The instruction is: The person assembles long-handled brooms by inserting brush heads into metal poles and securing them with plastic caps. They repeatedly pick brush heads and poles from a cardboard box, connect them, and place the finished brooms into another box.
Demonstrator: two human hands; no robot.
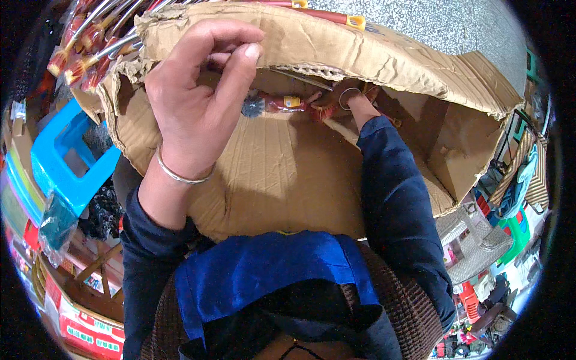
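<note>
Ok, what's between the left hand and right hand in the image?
Inside the cardboard box, a grey round bristle head and a plastic-wrapped item with a yellow patch show between the left hand and right hand, in the head view.

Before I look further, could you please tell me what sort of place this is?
Probably a crowded shop or stockroom. Bunched metal rods with red-and-yellow ends lie beside an open cardboard box, and a red-and-white printed carton shows at lower left.
</note>
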